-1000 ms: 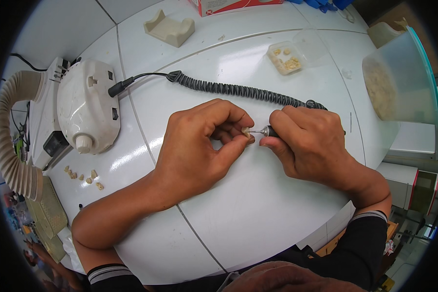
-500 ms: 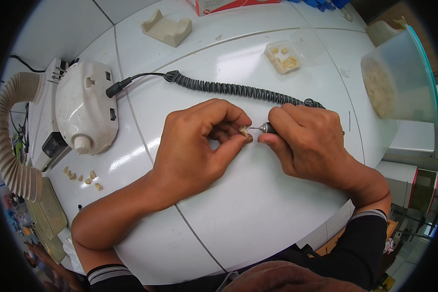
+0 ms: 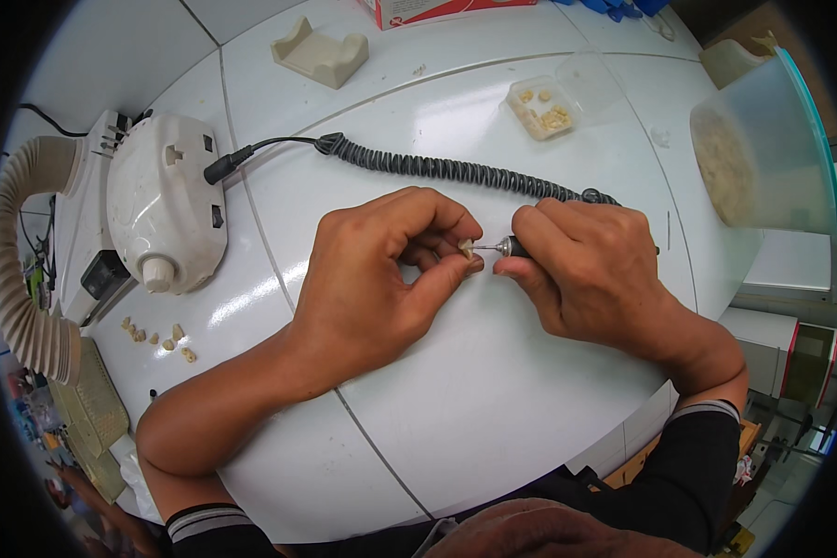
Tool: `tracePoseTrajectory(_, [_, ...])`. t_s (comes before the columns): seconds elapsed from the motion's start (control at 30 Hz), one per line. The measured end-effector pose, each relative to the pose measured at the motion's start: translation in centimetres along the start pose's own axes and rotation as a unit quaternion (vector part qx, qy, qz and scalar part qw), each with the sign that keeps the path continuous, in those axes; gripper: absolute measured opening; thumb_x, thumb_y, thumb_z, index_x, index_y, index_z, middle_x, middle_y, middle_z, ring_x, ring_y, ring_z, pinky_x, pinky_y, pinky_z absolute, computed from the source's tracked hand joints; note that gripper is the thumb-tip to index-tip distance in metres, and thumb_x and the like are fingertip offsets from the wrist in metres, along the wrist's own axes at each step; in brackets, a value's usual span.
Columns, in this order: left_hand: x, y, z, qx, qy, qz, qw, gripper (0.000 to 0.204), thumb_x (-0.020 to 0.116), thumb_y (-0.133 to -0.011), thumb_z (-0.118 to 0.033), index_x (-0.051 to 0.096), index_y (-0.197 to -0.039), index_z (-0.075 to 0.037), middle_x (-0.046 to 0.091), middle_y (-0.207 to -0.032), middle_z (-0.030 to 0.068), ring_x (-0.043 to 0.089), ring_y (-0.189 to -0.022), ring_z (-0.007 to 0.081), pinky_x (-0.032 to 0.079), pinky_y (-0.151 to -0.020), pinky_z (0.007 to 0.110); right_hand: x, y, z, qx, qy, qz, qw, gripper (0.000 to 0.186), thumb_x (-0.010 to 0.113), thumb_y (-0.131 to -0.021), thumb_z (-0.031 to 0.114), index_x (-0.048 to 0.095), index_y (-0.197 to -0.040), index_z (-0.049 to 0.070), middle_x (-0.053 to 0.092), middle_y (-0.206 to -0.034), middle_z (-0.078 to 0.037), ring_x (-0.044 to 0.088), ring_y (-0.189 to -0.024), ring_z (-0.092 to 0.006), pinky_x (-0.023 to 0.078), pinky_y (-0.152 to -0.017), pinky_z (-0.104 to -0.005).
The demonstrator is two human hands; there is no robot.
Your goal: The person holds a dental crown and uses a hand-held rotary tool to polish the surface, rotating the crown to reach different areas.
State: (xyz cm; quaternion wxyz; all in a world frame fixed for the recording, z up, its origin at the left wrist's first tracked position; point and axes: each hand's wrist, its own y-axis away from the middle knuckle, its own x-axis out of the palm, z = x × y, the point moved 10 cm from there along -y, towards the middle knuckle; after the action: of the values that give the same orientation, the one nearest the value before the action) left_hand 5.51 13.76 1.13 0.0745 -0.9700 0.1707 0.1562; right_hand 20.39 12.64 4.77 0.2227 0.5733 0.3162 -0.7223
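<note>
My left hand (image 3: 381,279) pinches a small cream tooth-like piece (image 3: 466,248) between thumb and fingertips; the fingers partly cover it. In my right hand (image 3: 581,270) lies a rotary handpiece (image 3: 516,246), black with a metal collar, gripped like a pen. Its thin metal bur (image 3: 486,247) points left and reaches the piece, seemingly touching it. Most of the handpiece body is hidden by my right fingers. A black coiled cord (image 3: 418,166) runs from behind my right hand to a white motor control unit (image 3: 163,205) with a round knob, on the left.
Several similar tooth-like pieces (image 3: 167,344) lie below the control unit. An open clear box (image 3: 539,110) holds more at the back. Beyond the cord sits a beige handpiece cradle (image 3: 320,54). A teal-rimmed tub (image 3: 767,153) stands right; a ribbed hose (image 3: 19,251) curves at left.
Both hands keep nearly the same place and grip. The piece and the bur tip show only a very slight shift.
</note>
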Motion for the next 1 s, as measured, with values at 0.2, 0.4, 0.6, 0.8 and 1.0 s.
tracePoseTrajectory(0.2, [0.08,0.04,0.25,-0.007,0.008,0.001,1.000,0.018,0.086,-0.097,0.003,0.077,-0.113,0.005,0.082,-0.103,0.0068,0.077,-0.092,0.0102,0.063,-0.084,0.027,0.24,0.04,-0.16,0.006,0.001,0.010,1.000,0.038,0.077,-0.107,0.036,0.059,-0.089,0.008,0.056,-0.074,-0.007,0.060,-0.058,-0.0285,0.046,-0.054,-0.0421])
tracePoseTrajectory(0.4, [0.11,0.00,0.01,-0.006,0.001,0.007,1.000,0.018,0.085,-0.098,0.004,0.077,-0.114,0.005,0.082,-0.104,0.0076,0.077,-0.093,0.0108,0.063,-0.086,0.027,-0.07,-0.07,0.10,-0.015,0.021,0.003,1.000,0.036,0.075,-0.109,0.038,0.063,-0.092,0.009,0.061,-0.071,-0.003,0.063,-0.056,-0.0214,0.049,-0.052,-0.0382])
tracePoseTrajectory(0.6, [0.13,0.03,0.07,-0.007,-0.005,0.006,1.000,0.018,0.085,-0.097,0.004,0.077,-0.114,0.005,0.082,-0.104,0.0082,0.077,-0.092,0.0110,0.063,-0.085,0.027,-0.06,-0.08,0.11,-0.015,0.017,0.005,1.000,0.036,0.076,-0.109,0.039,0.064,-0.092,0.009,0.061,-0.071,-0.003,0.062,-0.055,-0.0213,0.049,-0.052,-0.0381])
tracePoseTrajectory(0.8, [0.09,0.01,-0.01,-0.005,-0.010,0.006,1.000,0.018,0.085,-0.097,0.003,0.077,-0.113,0.005,0.082,-0.103,0.0079,0.076,-0.091,0.0109,0.063,-0.085,0.027,0.05,-0.01,0.05,-0.012,0.017,0.010,1.000,0.036,0.076,-0.109,0.039,0.064,-0.093,0.009,0.060,-0.070,-0.003,0.062,-0.055,-0.0213,0.048,-0.051,-0.0379])
tracePoseTrajectory(1.0, [0.12,0.03,0.10,-0.007,-0.006,0.006,1.000,0.018,0.086,-0.097,0.003,0.077,-0.113,0.005,0.081,-0.102,0.0072,0.076,-0.091,0.0104,0.062,-0.084,0.027,-0.03,-0.03,0.07,-0.012,0.016,0.006,1.000,0.036,0.076,-0.109,0.039,0.064,-0.093,0.009,0.060,-0.070,-0.003,0.062,-0.055,-0.0214,0.048,-0.051,-0.0379])
